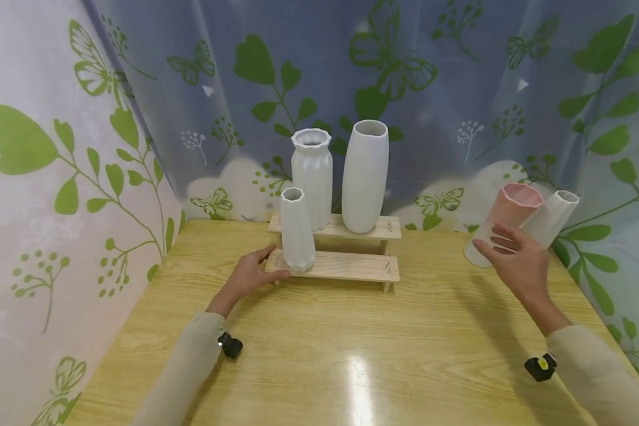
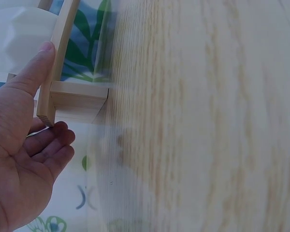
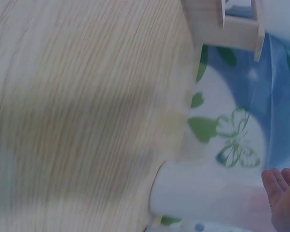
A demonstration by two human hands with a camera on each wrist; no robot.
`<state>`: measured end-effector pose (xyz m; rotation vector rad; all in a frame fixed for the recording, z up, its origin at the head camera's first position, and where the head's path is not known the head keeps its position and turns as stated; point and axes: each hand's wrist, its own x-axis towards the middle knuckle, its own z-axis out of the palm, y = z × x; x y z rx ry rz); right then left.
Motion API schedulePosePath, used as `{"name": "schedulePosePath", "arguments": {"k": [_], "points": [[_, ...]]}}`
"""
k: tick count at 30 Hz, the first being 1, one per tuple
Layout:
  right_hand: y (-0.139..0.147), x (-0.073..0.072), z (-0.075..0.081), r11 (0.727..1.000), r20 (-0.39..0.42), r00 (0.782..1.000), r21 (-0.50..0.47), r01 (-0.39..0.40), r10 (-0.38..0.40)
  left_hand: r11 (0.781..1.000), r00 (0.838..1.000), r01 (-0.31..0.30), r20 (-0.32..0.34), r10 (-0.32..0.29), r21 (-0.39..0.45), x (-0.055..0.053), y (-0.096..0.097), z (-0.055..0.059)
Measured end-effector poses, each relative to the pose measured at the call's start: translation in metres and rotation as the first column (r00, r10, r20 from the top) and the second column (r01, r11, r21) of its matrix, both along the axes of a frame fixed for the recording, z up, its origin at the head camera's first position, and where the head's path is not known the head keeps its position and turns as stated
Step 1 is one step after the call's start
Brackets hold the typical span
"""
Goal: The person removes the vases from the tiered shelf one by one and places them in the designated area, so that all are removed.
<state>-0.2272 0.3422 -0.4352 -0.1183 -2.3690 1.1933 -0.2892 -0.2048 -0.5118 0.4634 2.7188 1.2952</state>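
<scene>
With thumb on the front edge and fingers around the end, my left hand point(image 1: 247, 275) grips the lower left end of a two-step wooden stand point(image 1: 351, 266). Next to that thumb, a slim white faceted vase point(image 1: 297, 231) stands on the lower step. The upper step holds a white ribbed vase point(image 1: 312, 183) with a scalloped rim and a tall smooth white vase point(image 1: 366, 177). At the right, my right hand point(image 1: 522, 266) is raised before a pink-and-white vase point(image 1: 515, 198), fingers extended; whether they touch it I cannot tell. A narrow white vase point(image 1: 556, 216) is partly hidden behind it.
The stand rests on a wood-grain table point(image 1: 319, 337), towards its back edge. A patterned curtain point(image 1: 431, 118) with leaves and butterflies hangs behind, and similar cloth point(image 1: 37, 236) borders the left side.
</scene>
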Motion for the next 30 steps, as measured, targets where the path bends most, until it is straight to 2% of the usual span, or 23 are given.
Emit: {"name": "schedulePosePath", "arguments": {"k": [10,18,25,30], "points": [[-0.034,-0.003,0.010,0.993,-0.054,0.992,-0.012,-0.117,0.116,1.000,1.000,0.000,0.017,0.000,0.013,0.002,0.002,0.004],[-0.052,-0.008,0.013,0.985,-0.051,0.985,-0.029,-0.169,0.167,1.000,1.000,0.002,0.019,-0.002,0.008,0.003,0.002,0.005],[-0.072,-0.008,0.019,0.975,-0.108,0.969,-0.001,-0.222,0.221,1.000,1.000,0.003,0.020,-0.003,0.011,0.003,0.002,0.005],[-0.084,-0.012,0.019,0.972,-0.105,0.967,0.008,-0.235,0.234,1.000,1.000,0.003,0.015,-0.003,0.012,0.003,0.002,0.005]]}}
